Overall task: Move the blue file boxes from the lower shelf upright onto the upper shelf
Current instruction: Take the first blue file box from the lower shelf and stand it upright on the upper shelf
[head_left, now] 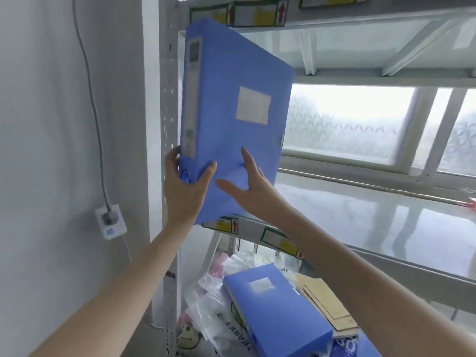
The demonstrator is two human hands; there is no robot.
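At the left end of the upper shelf (386, 215), a blue file box (231, 124) stands nearly upright. The left hand (184, 188) clasps its lower spine; the right hand (248, 188) lies flat, fingers spread, against its face. Another box (278, 310) lies below.

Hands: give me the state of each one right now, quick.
Left hand: closed around the lower spine corner of the raised blue file box.
Right hand: open, fingers spread, palm flat against the box's front face.

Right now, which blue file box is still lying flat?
The blue file box on the lower shelf, lying flat on the bags and papers. The other blue file box is up at the upper shelf, near upright, gripped by the left hand, right hand flat against it.
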